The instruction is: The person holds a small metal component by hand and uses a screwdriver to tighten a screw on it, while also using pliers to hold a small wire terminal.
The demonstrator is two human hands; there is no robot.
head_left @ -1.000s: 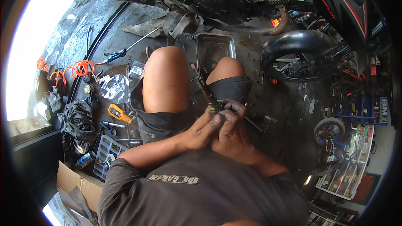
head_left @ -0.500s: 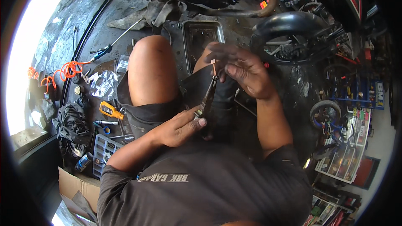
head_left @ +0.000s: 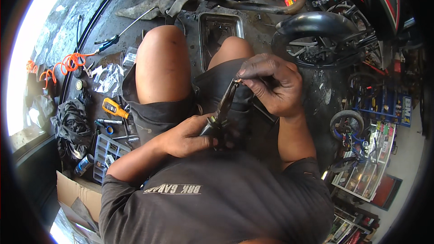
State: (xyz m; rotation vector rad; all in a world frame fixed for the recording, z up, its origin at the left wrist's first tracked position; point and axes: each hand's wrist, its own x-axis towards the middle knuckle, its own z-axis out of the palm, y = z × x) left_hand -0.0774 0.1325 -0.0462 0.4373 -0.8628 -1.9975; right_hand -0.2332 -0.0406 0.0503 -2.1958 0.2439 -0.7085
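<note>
My left hand (head_left: 189, 136) is wrapped around the handles of long-nosed pliers (head_left: 227, 99), held over my lap with the jaws slanting up and away from me. At the jaw tips sits a small copper-coloured piece (head_left: 238, 80), mostly covered by fingers. Thumb and index finger of my right hand (head_left: 276, 86) are pinched together on that piece, right beside the tips. Dark smudges cover the right fingers. The pliers' lower handles are partly hidden by the left hand and shadow.
Beyond my knees lies a metal tray (head_left: 202, 40), with a motorcycle wheel (head_left: 316, 29) to its right. On the left floor are a yellow bottle (head_left: 115, 107), a blue parts organizer (head_left: 107, 156), an orange coiled hose (head_left: 72, 59) and dark cloth (head_left: 72, 119).
My right fingers, apart and blurred before, have closed on the small piece at the plier tips. The piece stood out plainly from the jaws earlier; now it is mostly covered.
</note>
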